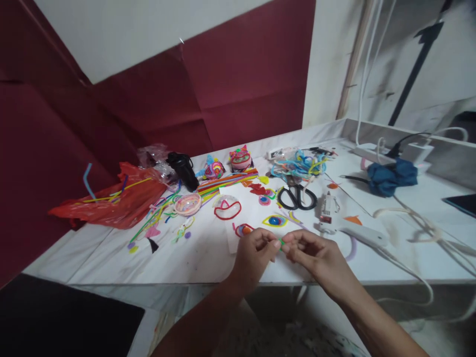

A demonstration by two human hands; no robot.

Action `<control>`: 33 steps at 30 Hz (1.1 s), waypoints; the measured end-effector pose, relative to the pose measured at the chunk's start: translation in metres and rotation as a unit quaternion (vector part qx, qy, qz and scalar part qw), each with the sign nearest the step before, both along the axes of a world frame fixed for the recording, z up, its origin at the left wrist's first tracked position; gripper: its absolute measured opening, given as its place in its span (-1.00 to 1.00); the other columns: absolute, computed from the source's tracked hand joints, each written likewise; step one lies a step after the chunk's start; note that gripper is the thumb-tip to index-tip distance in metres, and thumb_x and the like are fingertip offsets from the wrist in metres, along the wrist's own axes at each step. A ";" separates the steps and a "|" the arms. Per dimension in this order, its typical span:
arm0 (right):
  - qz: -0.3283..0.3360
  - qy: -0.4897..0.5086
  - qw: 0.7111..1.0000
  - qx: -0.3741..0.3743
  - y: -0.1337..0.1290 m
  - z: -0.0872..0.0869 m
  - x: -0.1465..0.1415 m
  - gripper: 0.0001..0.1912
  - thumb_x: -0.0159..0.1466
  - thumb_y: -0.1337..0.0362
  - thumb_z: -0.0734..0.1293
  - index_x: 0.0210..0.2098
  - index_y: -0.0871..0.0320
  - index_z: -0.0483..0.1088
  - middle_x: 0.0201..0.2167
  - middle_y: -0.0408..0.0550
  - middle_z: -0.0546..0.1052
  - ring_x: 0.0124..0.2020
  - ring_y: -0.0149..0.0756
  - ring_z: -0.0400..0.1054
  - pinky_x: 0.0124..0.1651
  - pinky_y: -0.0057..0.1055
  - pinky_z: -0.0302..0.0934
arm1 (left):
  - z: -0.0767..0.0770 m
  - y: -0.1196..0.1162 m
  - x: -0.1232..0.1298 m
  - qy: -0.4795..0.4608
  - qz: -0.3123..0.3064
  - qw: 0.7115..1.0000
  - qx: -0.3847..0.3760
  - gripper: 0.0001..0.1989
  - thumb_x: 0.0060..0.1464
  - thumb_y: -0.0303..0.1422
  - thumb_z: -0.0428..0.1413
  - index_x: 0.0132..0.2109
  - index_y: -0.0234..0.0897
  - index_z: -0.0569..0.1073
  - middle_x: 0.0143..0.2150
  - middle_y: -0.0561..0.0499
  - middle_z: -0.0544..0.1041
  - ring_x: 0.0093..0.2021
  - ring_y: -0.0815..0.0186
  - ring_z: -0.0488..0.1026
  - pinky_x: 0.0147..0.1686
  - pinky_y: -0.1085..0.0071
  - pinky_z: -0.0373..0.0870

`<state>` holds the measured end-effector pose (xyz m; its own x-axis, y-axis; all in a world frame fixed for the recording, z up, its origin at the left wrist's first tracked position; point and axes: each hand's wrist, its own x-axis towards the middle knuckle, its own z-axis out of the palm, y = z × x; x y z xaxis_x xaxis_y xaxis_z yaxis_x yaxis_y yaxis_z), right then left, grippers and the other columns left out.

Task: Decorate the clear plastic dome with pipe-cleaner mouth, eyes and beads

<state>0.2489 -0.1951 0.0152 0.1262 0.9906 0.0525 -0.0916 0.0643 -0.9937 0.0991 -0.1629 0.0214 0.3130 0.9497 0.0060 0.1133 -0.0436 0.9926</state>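
Observation:
My left hand (256, 250) and my right hand (310, 252) meet above the table's front edge. Both pinch a small green piece (281, 242), which looks like pipe cleaner; most of it is hidden by the fingertips. Just beyond them lies an eye shape with a yellow outline and blue centre (275, 221). A second round shape, red with an orange middle (244, 229), sits beside my left hand. Farther off is a red pipe-cleaner loop (227, 211) on white paper. Black-handled scissors (297, 197) rest behind the yellow eye shape.
A white glue gun (359, 233) with its cord lies at right. Pipe cleaners (228, 182), a red plastic bag (111, 201) and a small pink bowl (188, 204) are at left. Two colourful crafted figures (241, 159) stand behind. A blue cloth scrunchie (392, 177) sits near the power strip.

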 end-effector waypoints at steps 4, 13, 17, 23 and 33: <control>0.051 0.025 0.998 -0.036 0.000 -0.007 -0.001 -0.66 -0.15 0.09 0.55 -0.46 0.17 0.52 -0.61 -0.15 0.40 -0.52 -0.38 0.20 -0.45 -0.48 0.09 | -0.001 0.000 -0.006 0.024 -0.003 1.000 0.020 -0.84 -0.08 -0.26 0.17 -0.41 -0.27 0.42 -0.62 0.09 0.37 -0.61 0.42 0.25 -0.57 0.47 0.12; 0.041 0.024 0.998 -0.036 0.010 -0.009 -0.015 -0.68 -0.11 0.02 0.53 -0.50 0.12 0.52 -0.62 -0.18 0.34 -0.54 -0.39 0.11 -0.48 -0.49 0.02 | 0.007 0.007 -0.018 -0.005 -0.022 0.999 0.039 -0.79 -0.06 -0.19 0.19 -0.52 -0.17 0.39 -0.65 0.06 0.32 -0.63 0.38 0.19 -0.59 0.40 0.09; 0.034 0.007 0.999 -0.019 0.015 -0.006 -0.013 -0.69 -0.15 0.06 0.55 -0.50 0.12 0.54 -0.62 -0.14 0.40 -0.53 -0.36 0.17 -0.49 -0.49 0.08 | 0.011 0.015 -0.020 -0.019 -0.033 0.999 0.014 -0.82 -0.06 -0.21 0.20 -0.46 -0.20 0.42 -0.62 0.06 0.37 -0.60 0.38 0.26 -0.56 0.42 0.18; 0.022 -0.008 1.000 0.010 0.011 -0.017 -0.014 -0.80 0.01 0.11 0.51 -0.43 0.07 0.55 -0.59 -0.16 0.45 -0.53 -0.39 0.20 -0.49 -0.53 0.09 | 0.001 0.015 -0.022 -0.041 -0.023 0.999 -0.003 -0.83 -0.08 -0.27 0.18 -0.39 -0.31 0.44 -0.59 0.04 0.42 -0.58 0.38 0.35 -0.53 0.45 0.30; 0.076 -0.049 0.996 0.010 -0.007 -0.023 -0.022 -0.86 0.09 0.14 0.47 -0.45 0.06 0.52 -0.56 -0.18 0.43 -0.50 -0.35 0.24 -0.46 -0.49 0.12 | -0.011 -0.006 -0.031 -0.011 -0.012 1.000 -0.023 -0.87 -0.04 -0.32 0.14 -0.45 -0.30 0.42 -0.62 0.07 0.37 -0.59 0.41 0.30 -0.51 0.46 0.27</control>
